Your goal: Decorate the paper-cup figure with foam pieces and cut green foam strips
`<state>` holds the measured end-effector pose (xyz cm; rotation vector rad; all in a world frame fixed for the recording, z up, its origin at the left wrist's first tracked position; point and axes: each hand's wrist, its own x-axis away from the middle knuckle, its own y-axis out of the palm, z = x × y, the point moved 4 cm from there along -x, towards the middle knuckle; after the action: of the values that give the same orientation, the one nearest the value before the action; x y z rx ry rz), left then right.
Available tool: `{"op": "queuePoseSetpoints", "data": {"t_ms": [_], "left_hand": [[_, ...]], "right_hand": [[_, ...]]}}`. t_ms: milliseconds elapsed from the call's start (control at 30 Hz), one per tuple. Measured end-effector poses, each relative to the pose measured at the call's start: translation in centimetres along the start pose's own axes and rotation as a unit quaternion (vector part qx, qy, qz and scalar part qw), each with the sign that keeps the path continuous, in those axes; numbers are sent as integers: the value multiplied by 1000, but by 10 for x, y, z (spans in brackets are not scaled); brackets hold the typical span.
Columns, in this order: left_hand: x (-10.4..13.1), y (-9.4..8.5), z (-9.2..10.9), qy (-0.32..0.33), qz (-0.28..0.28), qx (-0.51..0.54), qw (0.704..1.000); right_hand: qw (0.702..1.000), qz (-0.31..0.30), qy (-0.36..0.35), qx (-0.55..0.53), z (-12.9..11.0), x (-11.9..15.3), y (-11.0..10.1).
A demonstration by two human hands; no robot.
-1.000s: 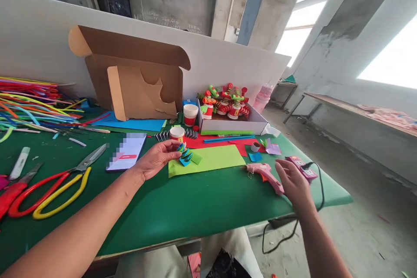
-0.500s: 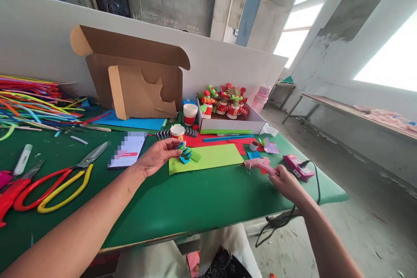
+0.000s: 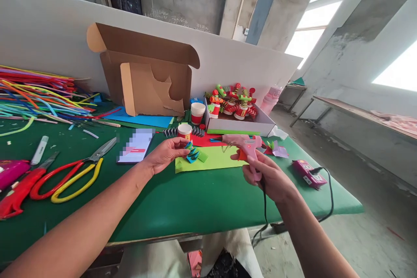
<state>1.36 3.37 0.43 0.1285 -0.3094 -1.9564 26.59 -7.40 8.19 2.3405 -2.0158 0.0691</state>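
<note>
Between the thumb and fingers of my left hand (image 3: 169, 154) is a folded blue and green paper strip (image 3: 193, 154), held over the left end of a light green paper sheet (image 3: 224, 158). My right hand (image 3: 269, 171) is wrapped round the handle of a pink glue gun (image 3: 246, 144), raised above the sheet's right part with its nozzle pointing left. Just behind my left fingertips stands a paper cup (image 3: 185, 130) with dark pleated strips at both sides.
Scissors (image 3: 94, 156), a phone (image 3: 136, 147) and pipe cleaners (image 3: 39, 100) lie left. Behind are stacked cups (image 3: 197, 114), an open cardboard box (image 3: 150, 87) and a white box (image 3: 265, 127) of paper figures. A purple power block (image 3: 308, 173) sits right, its cord hanging over the edge.
My right hand has lifted the glue gun off the table and brought it left, now gripping its handle. My left hand still pinches the folded strip. The view has shifted slightly.
</note>
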Motion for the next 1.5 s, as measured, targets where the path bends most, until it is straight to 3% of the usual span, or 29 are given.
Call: {"op": "queuePoseSetpoints", "data": {"t_ms": [200,400,1500], "left_hand": [[0,-1,-1,-7,-7,-17,1000],[1,0,0,-5,-10,-21,1000],[0,3,-1,10,-7,-104,994]], "right_hand": [[995,-49,-28,80,-10,-13,28],[990,-58,-34,124,-6,-24,41],[955,-75,-53,283,-7,-40,41]]}}
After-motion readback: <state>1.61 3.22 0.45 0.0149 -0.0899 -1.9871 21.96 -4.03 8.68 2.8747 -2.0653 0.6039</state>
